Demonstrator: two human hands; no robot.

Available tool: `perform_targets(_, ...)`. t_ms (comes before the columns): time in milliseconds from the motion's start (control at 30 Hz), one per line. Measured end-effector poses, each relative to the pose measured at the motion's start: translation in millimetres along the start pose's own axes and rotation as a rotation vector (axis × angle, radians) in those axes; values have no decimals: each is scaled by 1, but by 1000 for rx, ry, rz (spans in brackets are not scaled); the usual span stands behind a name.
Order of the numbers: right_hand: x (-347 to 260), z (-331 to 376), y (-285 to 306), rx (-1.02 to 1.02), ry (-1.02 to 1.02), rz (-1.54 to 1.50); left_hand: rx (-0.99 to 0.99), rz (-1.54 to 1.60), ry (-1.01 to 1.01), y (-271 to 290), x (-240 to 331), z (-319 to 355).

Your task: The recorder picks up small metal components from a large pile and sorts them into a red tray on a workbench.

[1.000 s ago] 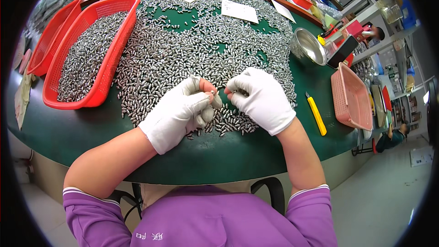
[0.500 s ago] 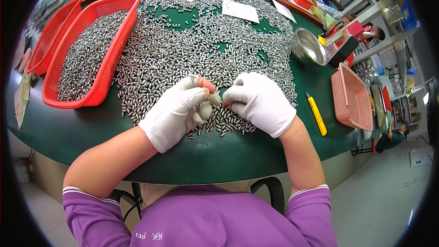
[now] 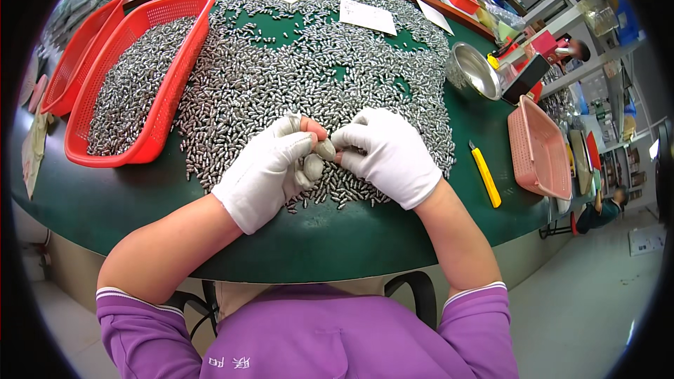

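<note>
Small silver, spindle-shaped metal pieces [image 3: 281,70] lie in a wide spread over the green table, under and beyond both hands. My left hand [image 3: 270,165], in a white glove with greyed fingertips, is closed with its fingers curled over the near edge of the spread. A bare fingertip shows at its top. Close against it on the right is my right hand [image 3: 386,154], also in a white glove, thumb and fingers pinched together by the left fingertips. Anything between the fingers of either hand is too small or hidden to make out.
On the left stands a red perforated basket [image 3: 189,63] filled with the same pieces, beside another red basket [image 3: 60,91]. Paper slips [image 3: 367,17] lie on the spread. At right are a metal bowl [image 3: 484,77], a yellow utility knife [image 3: 486,177] and a pink basket [image 3: 519,147].
My right hand has shifted a little left, and its fingertips now meet those of my left hand. The left hand has barely moved.
</note>
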State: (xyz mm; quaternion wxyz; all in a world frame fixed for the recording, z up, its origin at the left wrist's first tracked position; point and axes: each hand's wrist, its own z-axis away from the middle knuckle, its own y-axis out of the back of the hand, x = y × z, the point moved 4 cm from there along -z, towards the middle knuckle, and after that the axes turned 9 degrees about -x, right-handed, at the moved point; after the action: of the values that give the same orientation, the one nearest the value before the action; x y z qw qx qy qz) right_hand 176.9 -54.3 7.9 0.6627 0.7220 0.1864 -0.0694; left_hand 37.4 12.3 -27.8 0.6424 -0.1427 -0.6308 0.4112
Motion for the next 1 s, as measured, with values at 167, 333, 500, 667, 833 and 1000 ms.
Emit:
perform_targets(167, 2, 3, -3, -22, -64, 22, 3, -7, -1, 0, 0, 0)
perform_targets(333, 1, 3, -2, -86, -141, -14, -11, -18, 1, -1, 1, 0)
perform_targets(500, 3, 3, -2, -94, -157, -21, -7, -10, 0, -1, 1, -1)
perform_targets(667, 2, 3, 8, 89, -144, -198, -40, -8, 10, -1, 0, -1)
perform_targets(833, -2, 5, 10, 71, -267, -656, 14, -211, 99, -11, 2, 2)
perform_targets(1000, -7, 7, 10, 33, -264, -750, -2, -298, 130, -14, 2, 2)
